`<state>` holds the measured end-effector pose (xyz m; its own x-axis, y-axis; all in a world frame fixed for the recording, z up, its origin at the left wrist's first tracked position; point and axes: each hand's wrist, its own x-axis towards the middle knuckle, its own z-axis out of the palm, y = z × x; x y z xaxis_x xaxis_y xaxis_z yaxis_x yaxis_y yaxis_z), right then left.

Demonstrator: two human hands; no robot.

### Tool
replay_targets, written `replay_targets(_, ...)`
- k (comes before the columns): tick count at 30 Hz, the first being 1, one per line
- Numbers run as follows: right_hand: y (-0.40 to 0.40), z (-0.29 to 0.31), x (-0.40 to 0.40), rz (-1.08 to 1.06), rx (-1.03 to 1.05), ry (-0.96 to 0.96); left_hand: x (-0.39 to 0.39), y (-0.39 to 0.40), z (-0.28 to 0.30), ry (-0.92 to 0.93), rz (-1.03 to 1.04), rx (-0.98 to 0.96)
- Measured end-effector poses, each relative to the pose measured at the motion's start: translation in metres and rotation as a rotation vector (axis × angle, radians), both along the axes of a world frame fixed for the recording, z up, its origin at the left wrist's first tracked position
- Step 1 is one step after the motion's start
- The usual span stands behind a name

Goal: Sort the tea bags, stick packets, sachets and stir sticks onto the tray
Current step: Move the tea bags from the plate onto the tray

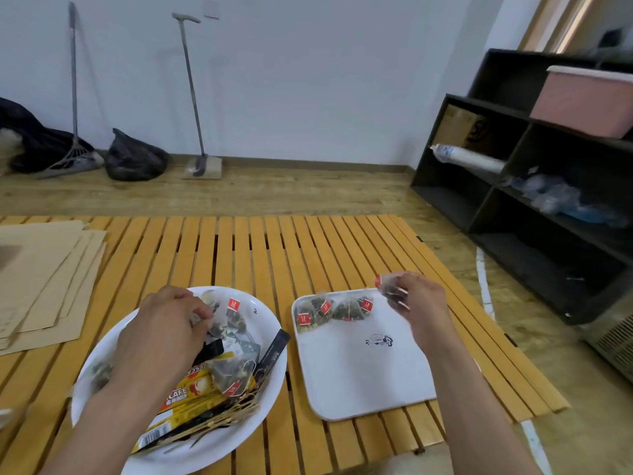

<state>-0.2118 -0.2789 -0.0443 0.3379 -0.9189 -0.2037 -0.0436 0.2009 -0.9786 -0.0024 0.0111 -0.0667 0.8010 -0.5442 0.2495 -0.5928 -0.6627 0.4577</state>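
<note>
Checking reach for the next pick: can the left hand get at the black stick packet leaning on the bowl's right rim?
Probably yes. The left hand is already in the bowl, and the black stick packet lies on top, uncovered.

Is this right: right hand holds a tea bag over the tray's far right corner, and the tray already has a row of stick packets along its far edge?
Not quite. In the head view the row along the far edge of the tray is tea bags, not stick packets. The rest holds: the right hand holds a tea bag over the far right corner.

The left hand (pixel 161 334) hides part of the bowl's (pixel 102 341) heap; motion blurs the right fingers' (pixel 399 296) tea bag (pixel 385 284).
</note>
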Motion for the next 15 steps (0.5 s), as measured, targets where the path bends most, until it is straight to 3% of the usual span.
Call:
replay_targets(2, -0.014, -0.007, -0.009, -0.149, -0.191, 0.163, 0.001, 0.0, 0.0, 0.009, -0.01, -0.012)
replay_targets(5, -0.027, -0.015, -0.015, -0.173, -0.314, 0.306, 0.001, 0.0, -0.001, -0.002, -0.017, -0.003)
replay_targets(15, -0.049, -0.046, 0.0, 0.117, -0.228, 0.523, 0.004, 0.002, -0.002, -0.006, 0.006, 0.022)
